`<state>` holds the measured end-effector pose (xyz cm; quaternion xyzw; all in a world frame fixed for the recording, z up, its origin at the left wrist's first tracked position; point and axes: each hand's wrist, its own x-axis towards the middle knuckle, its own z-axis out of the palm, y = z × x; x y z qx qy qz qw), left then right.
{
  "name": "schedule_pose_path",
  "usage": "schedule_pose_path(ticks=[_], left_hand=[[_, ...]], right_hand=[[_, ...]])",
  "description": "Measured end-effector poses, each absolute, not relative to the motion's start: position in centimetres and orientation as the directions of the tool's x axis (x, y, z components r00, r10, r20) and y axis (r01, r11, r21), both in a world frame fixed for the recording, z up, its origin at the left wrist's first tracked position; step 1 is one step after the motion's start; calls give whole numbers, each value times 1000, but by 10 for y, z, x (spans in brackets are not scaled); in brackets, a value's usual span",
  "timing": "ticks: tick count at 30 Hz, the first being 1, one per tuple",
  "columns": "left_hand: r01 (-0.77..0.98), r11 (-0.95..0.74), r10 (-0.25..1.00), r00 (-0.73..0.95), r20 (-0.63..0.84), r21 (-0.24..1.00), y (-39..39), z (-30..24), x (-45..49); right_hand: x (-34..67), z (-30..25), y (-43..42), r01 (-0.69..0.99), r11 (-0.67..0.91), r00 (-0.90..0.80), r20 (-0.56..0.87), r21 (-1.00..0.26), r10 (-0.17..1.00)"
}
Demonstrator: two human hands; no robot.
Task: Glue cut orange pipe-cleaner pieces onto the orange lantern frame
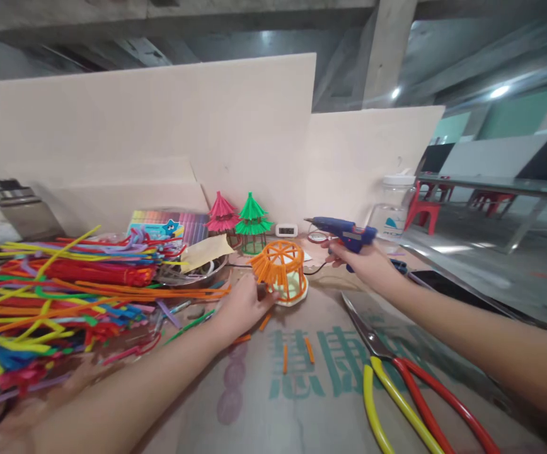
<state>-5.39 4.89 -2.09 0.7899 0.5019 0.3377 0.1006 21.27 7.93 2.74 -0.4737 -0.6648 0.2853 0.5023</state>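
Note:
My left hand (241, 308) is closed at the lower left side of a small orange pavilion model (287, 253), its fingertips against the model near the pale base. Orange pipe-cleaner pieces cover the left part of the model's roof; the rest is bare ring and spokes. In my right hand (365, 257) is a blue hot glue gun (337, 226), raised right of the model with its nozzle pointing left. Short orange pipe-cleaner pieces (309, 350) lie in front of the model. Large scissors (374, 345) with yellow and red handles rest beneath my right forearm, blades apart.
Piled pipe cleaners (75, 293) in many colours fill the left side. Behind stand a pink pavilion (221, 213), a green pavilion (253, 217), a small digital clock (287, 231) and a metal bowl (207, 274). A clear bottle (391, 205) stands at the back right.

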Motion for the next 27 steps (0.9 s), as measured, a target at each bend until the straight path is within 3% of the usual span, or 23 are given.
schedule_pose_path(ticks=[4, 11, 20, 27], left_hand=[[767, -490, 848, 307, 433, 415, 49, -18, -53], [759, -488, 848, 295, 440, 431, 52, -24, -55], [733, -584, 770, 366, 522, 349, 56, -26, -57], [761, -568, 776, 366, 514, 314, 55, -24, -56]], right_hand=[[211, 18, 27, 221, 485, -96, 476, -846, 874], [211, -7, 7, 463, 482, -149, 471, -743, 869], [203, 7, -2, 406, 447, -196, 402, -797, 894], [198, 8, -1, 428, 410, -123, 397, -805, 909]])
